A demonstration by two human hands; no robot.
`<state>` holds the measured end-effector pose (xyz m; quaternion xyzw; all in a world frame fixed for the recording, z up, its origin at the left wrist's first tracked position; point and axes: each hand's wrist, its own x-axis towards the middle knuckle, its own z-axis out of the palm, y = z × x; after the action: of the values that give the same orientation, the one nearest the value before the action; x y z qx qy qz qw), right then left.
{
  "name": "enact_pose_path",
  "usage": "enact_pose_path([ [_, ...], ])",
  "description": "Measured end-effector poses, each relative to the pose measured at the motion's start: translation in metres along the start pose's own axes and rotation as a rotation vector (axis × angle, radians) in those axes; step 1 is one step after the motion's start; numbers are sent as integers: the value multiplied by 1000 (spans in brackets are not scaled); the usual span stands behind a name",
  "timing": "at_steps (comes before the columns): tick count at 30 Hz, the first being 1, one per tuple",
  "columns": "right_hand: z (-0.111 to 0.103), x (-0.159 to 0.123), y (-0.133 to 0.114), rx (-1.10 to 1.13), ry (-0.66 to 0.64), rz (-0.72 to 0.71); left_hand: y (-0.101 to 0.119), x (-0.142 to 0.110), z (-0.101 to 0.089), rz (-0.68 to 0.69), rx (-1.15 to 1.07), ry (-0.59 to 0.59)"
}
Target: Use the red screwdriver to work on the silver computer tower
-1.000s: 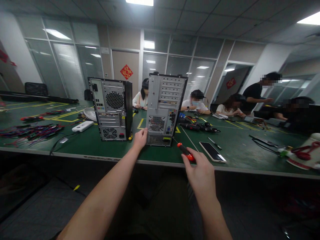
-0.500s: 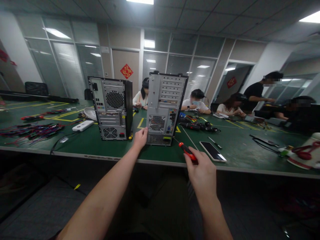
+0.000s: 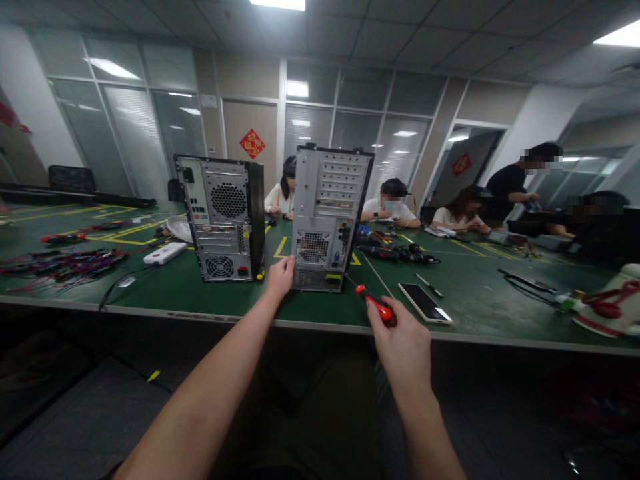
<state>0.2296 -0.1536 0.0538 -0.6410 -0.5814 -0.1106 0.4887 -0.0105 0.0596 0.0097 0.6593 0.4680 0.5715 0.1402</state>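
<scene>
A grey computer tower point(image 3: 313, 187) stands upright on the green table, its rear panel of slots, ports and vents facing me. My left hand point(image 3: 281, 275) is closed on its lower left edge, the thumb uppermost; its other fingers are partly hidden. In my right hand point(image 3: 403, 333) is a red and black screwdriver point(image 3: 376, 304), gripped by the handle. The thin shaft points up and left, its tip at the tower's lower right rear edge. Whether the tip sits in a screw is too small to tell. Left of my left hand stands a second computer tower point(image 3: 220, 230), also rear side towards me.
A phone point(image 3: 425, 303) and a thin pen-like tool point(image 3: 429, 285) lie right of my right hand. Black cables point(image 3: 395, 252) are behind them. Tangled wires point(image 3: 60, 265), a white power strip point(image 3: 165, 253) and another screwdriver point(image 3: 63, 238) lie at left. Several people sit across the table.
My hands and the tower hold nearly the same place, with only a slight shift of the view. Across the table, a seated person's hand has come down from near the face.
</scene>
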Motion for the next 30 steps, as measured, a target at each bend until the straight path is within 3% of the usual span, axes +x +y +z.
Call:
enact_pose_path([
  [4, 0, 0, -2, 37, 6, -20, -2, 0, 0, 3, -12, -4],
  [14, -8, 1, 1, -39, -34, -277, 2, -1, -2, -19, -5, -11],
  [25, 1, 2, 2, 11, 0, -24, 4, 0, -1, -15, 13, 1],
  [30, -1, 1, 0, 8, 23, -96, 3, -1, -1, -9, 8, -9],
])
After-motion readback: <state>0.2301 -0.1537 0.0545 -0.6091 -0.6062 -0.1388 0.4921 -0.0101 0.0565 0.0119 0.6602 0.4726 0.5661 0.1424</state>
